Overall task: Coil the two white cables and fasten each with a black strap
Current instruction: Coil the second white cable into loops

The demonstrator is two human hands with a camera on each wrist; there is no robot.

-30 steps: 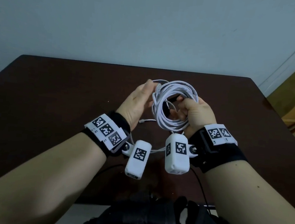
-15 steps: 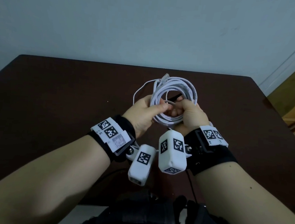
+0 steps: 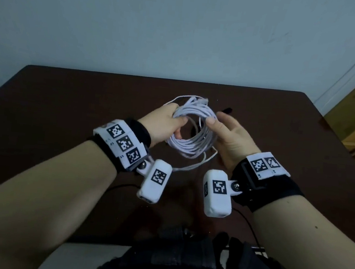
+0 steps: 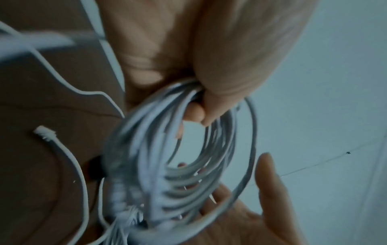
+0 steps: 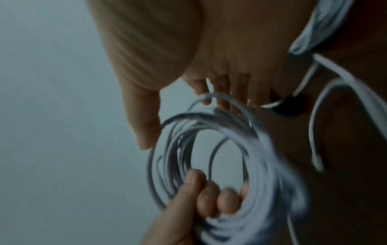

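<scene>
We hold the coiled white cable (image 3: 190,133) up between our two hands, above the dark table (image 3: 67,103). Our left hand (image 3: 164,124) grips one side of the coil, with thumb and fingers curled round the loops. Our right hand (image 3: 232,139) is beside the other side, with its fingers straight and loose. A loose cable end (image 4: 45,132) lies on the table below our hands.

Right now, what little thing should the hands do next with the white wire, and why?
Probably the right hand, open beside the coil, should pick up the black strap lying just beyond it on the table, since the left hand already grips the coiled white cable.
</scene>
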